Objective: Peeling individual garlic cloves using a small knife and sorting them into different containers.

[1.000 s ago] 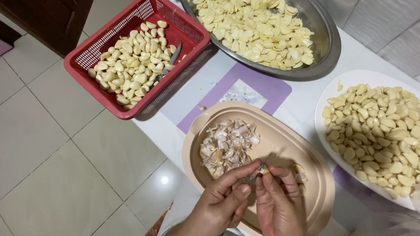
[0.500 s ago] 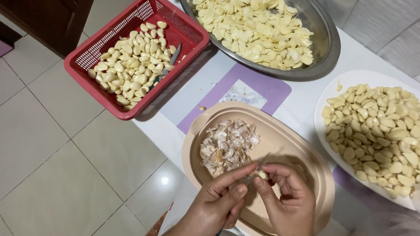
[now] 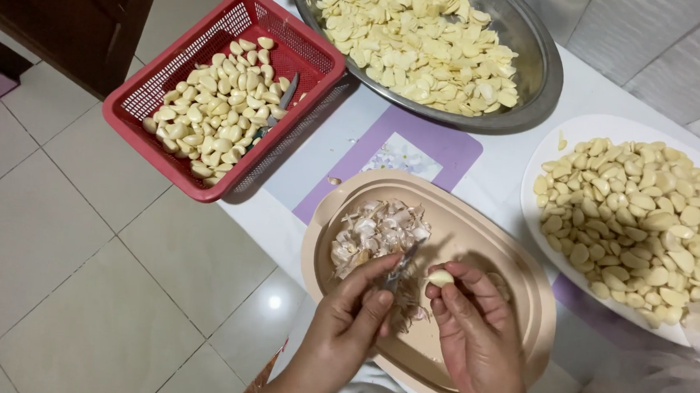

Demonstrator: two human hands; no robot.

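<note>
My right hand (image 3: 471, 341) pinches a pale, smooth garlic clove (image 3: 440, 278) between thumb and fingertips, just above the beige oval tray (image 3: 523, 272), while my left hand (image 3: 355, 318) is closed around a small knife (image 3: 398, 274), its thin grey blade pointing toward the clove; whether the tip touches the clove I cannot quite tell. Both hands hover over the near half of the tray, close to its front rim, which hangs at the table's edge above the tiled floor (image 3: 78, 269). A heap of papery, curled garlic skins (image 3: 376, 234) lies in the tray's left part, just beside my left thumb. The tray's right half is mostly bare, leaving free room there. Past its right rim, near but apart, sits a white plate (image 3: 564, 137) heaped with glossy peeled cloves. Beyond the tray a purple mat (image 3: 450, 150) shows flat on the table, and behind it a round metal bowl (image 3: 535, 86) holds flatter, sliced-looking pieces. To the left, a red mesh plastic basket (image 3: 167, 141) juts over the table's edge, filled with cloves and a second knife (image 3: 278, 107).
</note>
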